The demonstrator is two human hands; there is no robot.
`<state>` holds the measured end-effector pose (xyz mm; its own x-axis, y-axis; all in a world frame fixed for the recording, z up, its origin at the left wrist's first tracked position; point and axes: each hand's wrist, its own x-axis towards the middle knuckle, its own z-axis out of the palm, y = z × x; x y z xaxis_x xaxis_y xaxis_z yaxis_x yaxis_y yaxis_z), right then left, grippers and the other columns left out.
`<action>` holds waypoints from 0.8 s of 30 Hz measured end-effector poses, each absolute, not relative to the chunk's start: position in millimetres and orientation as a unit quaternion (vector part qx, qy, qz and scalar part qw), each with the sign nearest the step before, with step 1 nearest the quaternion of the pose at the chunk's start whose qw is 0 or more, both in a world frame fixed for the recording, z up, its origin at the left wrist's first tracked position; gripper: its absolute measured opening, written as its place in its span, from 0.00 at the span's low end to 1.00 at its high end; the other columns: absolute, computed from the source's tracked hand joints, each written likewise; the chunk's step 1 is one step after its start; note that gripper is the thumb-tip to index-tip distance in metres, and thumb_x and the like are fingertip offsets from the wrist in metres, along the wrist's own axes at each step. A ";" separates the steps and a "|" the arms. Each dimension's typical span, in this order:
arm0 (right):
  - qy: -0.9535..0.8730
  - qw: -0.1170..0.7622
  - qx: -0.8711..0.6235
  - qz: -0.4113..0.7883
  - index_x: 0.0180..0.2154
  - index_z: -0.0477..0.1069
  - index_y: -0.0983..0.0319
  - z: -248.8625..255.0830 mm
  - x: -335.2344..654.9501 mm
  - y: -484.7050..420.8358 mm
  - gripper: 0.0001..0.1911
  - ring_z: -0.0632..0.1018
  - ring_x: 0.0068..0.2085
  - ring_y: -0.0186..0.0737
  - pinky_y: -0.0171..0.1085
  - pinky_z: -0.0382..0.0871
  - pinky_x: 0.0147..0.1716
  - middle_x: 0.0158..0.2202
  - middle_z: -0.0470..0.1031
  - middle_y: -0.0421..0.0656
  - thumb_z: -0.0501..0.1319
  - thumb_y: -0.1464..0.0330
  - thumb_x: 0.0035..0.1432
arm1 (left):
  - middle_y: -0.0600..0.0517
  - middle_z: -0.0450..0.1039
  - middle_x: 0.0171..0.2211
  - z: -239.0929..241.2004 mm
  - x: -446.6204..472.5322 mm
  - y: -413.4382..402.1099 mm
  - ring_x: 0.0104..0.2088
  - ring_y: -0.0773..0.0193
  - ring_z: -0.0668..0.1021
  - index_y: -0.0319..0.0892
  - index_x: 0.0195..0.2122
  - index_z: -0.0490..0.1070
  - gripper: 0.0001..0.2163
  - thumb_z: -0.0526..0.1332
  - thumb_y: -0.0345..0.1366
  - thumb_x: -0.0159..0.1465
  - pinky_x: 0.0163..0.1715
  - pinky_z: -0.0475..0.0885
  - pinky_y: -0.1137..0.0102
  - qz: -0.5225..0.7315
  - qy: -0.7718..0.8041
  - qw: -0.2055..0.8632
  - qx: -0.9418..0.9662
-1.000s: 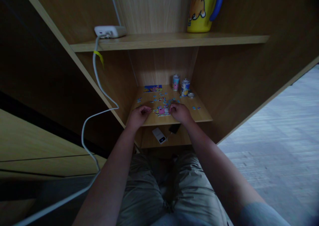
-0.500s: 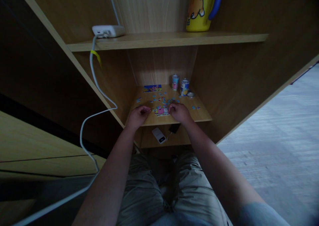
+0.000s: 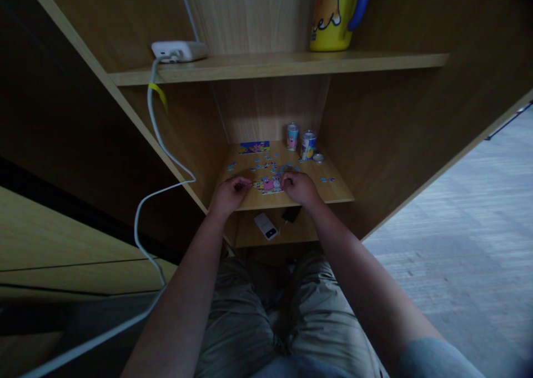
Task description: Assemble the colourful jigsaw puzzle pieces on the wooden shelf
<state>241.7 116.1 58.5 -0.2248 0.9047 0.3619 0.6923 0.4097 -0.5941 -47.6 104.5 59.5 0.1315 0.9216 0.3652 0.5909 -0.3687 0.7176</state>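
Note:
On the wooden shelf board (image 3: 250, 203) lies a partly joined jigsaw puzzle (image 3: 268, 185) with pink, yellow and white cartoon figures. My left hand (image 3: 231, 193) is at its left side, thumb and fingers closed together at the tips; whatever they pinch is too small to name. Against the right edge of the puzzle, my right hand (image 3: 300, 187) has its fingers curled in a pinch, and their tips hide what is there. Loose blue jigsaw pieces (image 3: 266, 165) are scattered behind the joined part. A picture card (image 3: 254, 147) with similar cartoon figures lies at the back left.
Two printed cans (image 3: 292, 137) (image 3: 308, 146) stand at the back right, a round lid (image 3: 318, 157) beside them. Below lies a white power bank (image 3: 265, 226). The upper shelf (image 3: 275, 67) bears a white charger (image 3: 179, 51) and a yellow bottle (image 3: 331, 23). A white cable (image 3: 137, 222) hangs left.
Both hands stay almost where they were, still at either side of the joined puzzle. The whole view has shifted very slightly.

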 end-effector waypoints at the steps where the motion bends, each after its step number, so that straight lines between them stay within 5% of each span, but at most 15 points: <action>1: -0.767 0.340 -0.522 0.156 0.35 0.82 0.56 58.7 241.6 115.9 0.14 0.83 0.42 0.42 0.36 0.71 0.44 0.38 0.86 0.40 0.58 0.74 0.66 | 0.49 0.87 0.41 60.2 -47.4 104.1 0.42 0.55 0.86 0.47 0.42 0.83 0.09 0.68 0.46 0.68 0.48 0.81 0.60 0.400 0.522 0.205 0.724; 24: -0.767 0.339 -0.522 0.157 0.35 0.82 0.56 58.8 241.3 115.4 0.14 0.83 0.42 0.42 0.36 0.71 0.45 0.39 0.86 0.40 0.58 0.74 0.66 | 0.49 0.87 0.43 64.5 -45.0 101.5 0.43 0.55 0.86 0.48 0.43 0.83 0.09 0.67 0.45 0.68 0.50 0.80 0.59 0.392 0.534 0.209 0.719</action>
<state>241.3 115.4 58.8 -0.2260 0.9067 0.3562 0.6937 0.4065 -0.5946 -45.0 101.5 64.5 0.1222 0.9322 0.3406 0.6054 -0.3419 0.7188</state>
